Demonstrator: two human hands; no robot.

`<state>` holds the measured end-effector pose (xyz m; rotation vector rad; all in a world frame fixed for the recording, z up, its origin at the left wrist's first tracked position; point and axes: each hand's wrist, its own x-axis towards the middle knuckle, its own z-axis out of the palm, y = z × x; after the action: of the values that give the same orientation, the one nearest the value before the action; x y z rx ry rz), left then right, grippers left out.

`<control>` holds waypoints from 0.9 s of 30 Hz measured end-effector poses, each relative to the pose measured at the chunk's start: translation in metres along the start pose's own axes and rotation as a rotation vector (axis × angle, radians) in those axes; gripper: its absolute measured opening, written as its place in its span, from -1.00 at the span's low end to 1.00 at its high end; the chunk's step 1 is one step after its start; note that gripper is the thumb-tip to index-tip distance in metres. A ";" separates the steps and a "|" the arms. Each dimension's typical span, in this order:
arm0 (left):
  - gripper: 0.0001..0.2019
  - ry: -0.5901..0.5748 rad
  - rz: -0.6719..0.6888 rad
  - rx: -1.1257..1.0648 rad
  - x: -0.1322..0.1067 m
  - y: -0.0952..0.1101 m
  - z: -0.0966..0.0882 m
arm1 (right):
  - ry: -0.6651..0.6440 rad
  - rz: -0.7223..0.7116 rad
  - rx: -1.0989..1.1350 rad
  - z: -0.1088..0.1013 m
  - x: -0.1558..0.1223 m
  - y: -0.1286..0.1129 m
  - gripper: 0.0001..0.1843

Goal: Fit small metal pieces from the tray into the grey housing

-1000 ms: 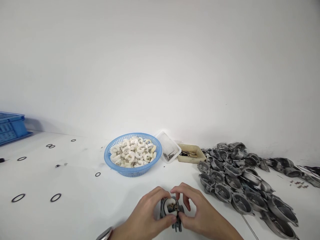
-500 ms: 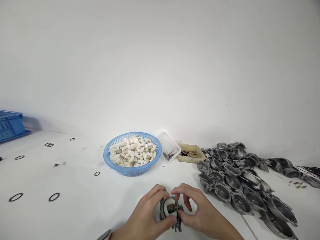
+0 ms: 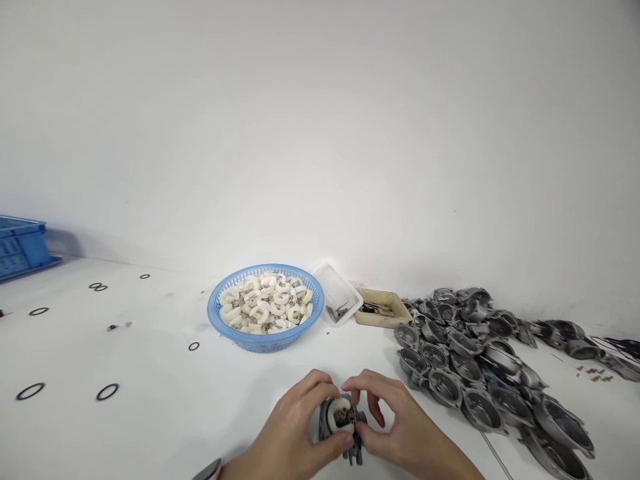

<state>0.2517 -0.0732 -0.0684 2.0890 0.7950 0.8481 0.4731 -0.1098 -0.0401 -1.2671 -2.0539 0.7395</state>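
Head view: almost nothing has changed over the last half second; both hands keep their pose, and only the framing has drifted slightly. The left hand (image 3: 300, 427) grips a dark grey metal housing (image 3: 324, 421) between thumb and fingers, a white curved plastic piece (image 3: 334, 417) seated in its opening. The right hand (image 3: 397, 423) has its thumb against the housing's right side; whether its fingers pinch anything cannot be told. The housing sits low at centre, nearer than the blue plastic basket (image 3: 265, 343). That stillness suggests careful fitting, unfinished.
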 end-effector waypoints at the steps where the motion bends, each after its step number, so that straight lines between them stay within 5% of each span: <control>1: -0.68 -0.002 -0.004 0.000 0.000 0.000 0.000 | 0.000 -0.004 0.001 0.000 0.000 0.000 -0.41; 27: -0.66 -0.010 0.004 -0.011 0.000 0.000 -0.001 | -0.014 -0.007 -0.001 -0.001 0.000 -0.004 -0.38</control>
<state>0.2513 -0.0726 -0.0679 2.0848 0.7794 0.8418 0.4714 -0.1107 -0.0370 -1.2573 -2.0695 0.7466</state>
